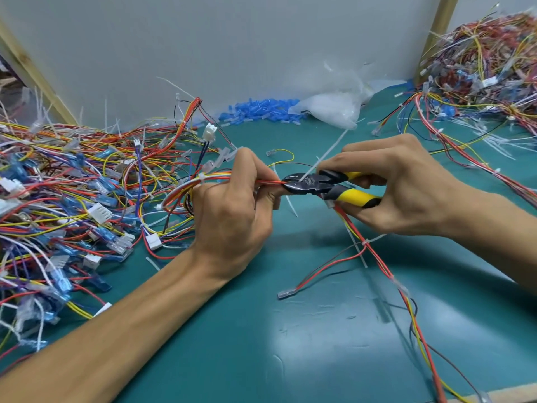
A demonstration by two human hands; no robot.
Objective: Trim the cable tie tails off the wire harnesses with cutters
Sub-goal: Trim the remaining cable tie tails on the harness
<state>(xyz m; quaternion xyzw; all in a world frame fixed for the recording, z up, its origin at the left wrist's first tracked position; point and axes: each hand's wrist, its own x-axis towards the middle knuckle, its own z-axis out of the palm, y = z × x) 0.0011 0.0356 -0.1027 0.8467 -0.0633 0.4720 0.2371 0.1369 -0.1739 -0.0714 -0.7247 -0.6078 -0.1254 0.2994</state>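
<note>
Head view caught one white tail (327, 155) standing up between the blades of the cutters (311, 184), right against the harness (215, 178) held above the mat (261, 315) at centre. Judging by that, the job was midway: this tail looked uncut, a second tail (361, 255) showed lower on the same harness (below the right wrist), and the left pile (72, 184) bristled with more. Whether the right pile (488, 68) was finished I could not tell. The left hand (235, 210) was curled tight round the harness; the right hand (406, 184) squeezed the yellow handles, blades nearly together.
</note>
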